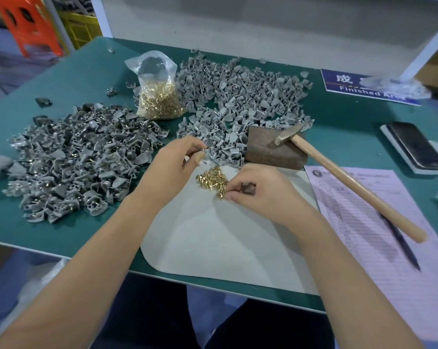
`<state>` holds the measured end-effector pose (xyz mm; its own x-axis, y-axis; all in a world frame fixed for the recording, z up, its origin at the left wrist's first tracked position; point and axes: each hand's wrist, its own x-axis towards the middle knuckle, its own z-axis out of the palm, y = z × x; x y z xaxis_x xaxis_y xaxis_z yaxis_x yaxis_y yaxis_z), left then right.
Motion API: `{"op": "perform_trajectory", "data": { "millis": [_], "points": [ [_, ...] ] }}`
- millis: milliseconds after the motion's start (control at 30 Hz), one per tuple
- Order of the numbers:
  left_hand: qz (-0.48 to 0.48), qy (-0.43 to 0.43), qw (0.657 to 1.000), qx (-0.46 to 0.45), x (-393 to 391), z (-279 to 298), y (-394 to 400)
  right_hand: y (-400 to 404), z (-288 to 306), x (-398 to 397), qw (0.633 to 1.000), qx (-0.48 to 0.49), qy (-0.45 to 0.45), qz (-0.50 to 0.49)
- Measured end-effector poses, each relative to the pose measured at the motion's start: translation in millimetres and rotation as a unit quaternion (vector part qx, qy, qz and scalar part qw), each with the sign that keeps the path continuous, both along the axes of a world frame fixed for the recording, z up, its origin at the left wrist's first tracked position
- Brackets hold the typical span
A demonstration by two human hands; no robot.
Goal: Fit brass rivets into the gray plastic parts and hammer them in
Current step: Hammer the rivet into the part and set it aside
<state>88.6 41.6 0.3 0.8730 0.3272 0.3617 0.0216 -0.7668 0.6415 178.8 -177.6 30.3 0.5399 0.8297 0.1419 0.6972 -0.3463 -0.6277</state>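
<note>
While my right hand pinches at the loose rivets on the pale mat, my left hand holds a gray part in its fingertips at the near edge of the right-hand pile. Can't tell if the right grip has a rivet yet; there's a dark bit in the curl of the fingers, prob. another part.

Progress, as I judge it: left pile shows brass glints, so approx. done pieces; right pile is plain gray, so lots left. Bag of rivets between the piles at the back is well filled, too. Hammer lies idle, head on the rusty block, handle over the pink form. So I'm at the fitting step, hammering not yet done for this piece.

Room: bare mat nearer me is open for working. Left pile sits close to the near edge of the surface, and the mat overhangs that edge. Hammer handle angles across my right side w/ a pen under it; phone well apart to the right. "Finished Area" sign at the back right.
</note>
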Motion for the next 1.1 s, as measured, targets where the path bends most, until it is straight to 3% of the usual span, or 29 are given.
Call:
{"op": "perform_trajectory", "data": {
  "millis": [433,567,767,900,1100],
  "points": [
    [0.012,0.003,0.997,0.072,-5.8,2.9,-6.5,-1.0,-2.7,8.2,0.999,-0.038,-0.031,-0.009],
    [0.020,-0.028,0.997,0.076,-1.7,9.8,-11.2,-4.9,-3.5,10.6,0.988,0.083,0.069,-0.107],
    [-0.030,-0.045,0.998,0.043,37.6,39.7,-38.3,-7.4,2.0,18.7,0.923,0.282,0.190,-0.181],
    [-0.049,-0.007,0.995,0.083,65.7,46.2,-47.5,-12.1,3.7,27.9,0.896,0.323,0.190,-0.237],
    [-0.077,0.030,0.994,0.071,89.2,43.7,-35.2,-18.1,7.2,31.0,0.910,0.320,0.112,-0.240]
  ]
}}
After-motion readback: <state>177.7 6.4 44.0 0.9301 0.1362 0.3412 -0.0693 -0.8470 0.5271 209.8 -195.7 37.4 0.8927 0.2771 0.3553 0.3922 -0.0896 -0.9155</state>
